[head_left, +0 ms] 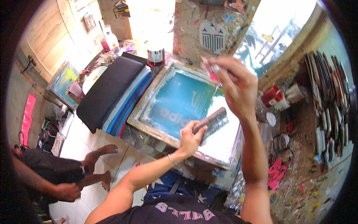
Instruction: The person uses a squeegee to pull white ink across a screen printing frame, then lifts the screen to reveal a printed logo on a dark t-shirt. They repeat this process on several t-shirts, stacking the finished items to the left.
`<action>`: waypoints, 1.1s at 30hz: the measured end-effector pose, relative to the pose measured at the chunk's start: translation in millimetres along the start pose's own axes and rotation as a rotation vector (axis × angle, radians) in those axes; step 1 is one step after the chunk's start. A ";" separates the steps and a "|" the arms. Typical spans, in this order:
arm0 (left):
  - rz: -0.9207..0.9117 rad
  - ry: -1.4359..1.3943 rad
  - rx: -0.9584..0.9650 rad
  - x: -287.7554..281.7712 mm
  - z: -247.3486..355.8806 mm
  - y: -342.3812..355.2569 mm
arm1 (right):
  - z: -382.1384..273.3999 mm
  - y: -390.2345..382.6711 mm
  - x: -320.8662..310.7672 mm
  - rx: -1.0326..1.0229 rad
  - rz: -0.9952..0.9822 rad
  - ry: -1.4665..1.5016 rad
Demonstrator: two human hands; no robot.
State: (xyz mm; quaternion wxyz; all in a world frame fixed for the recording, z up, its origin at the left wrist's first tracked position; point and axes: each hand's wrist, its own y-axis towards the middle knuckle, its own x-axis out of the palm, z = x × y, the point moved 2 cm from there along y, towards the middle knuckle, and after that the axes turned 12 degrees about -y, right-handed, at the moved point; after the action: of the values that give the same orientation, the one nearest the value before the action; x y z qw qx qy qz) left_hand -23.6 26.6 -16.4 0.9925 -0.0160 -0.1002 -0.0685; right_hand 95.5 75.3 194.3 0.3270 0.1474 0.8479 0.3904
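Note:
A wooden-framed printing screen (164, 131) lies on the bench before me, with teal mesh and faint lettering. White ink (220, 143) covers the right part of its mesh. My left hand (191, 139) is closed round the handle of a squeegee (213, 123), which is tilted over the inked side. Above the far right corner of the frame my right hand (236, 80) is raised, its fingers pinched together. A small pinkish-red piece (211, 74) shows at those fingertips, blurred, so its kind is unclear.
Left of the screen lies a stack of folded fabric (113, 86), black on top. Behind stands a dark-red jar (156, 56). Red tubs (274, 98) stand at right, beside racked frames (328, 100). Another person's hand (67, 192) and bare feet are at lower left.

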 end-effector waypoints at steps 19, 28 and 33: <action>-0.064 -0.069 -0.101 -22.1 -4.1 30.0 | 223.0 216.5 212.5 -0.128 -0.458 -0.458; -0.528 0.138 0.274 -5.1 17.2 55.8 | 63.3 -87.0 -46.7 0.125 -0.931 -0.515; -0.777 0.429 0.425 31.3 30.0 46.8 | 56.1 -170.9 -69.7 0.302 -0.824 -0.770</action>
State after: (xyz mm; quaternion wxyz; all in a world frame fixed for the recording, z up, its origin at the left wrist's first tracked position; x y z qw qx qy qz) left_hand 7.4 70.2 18.4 0.8732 0.2397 0.0961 -0.4133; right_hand 185.7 -39.6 68.4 0.7118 -0.0183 0.7017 0.0242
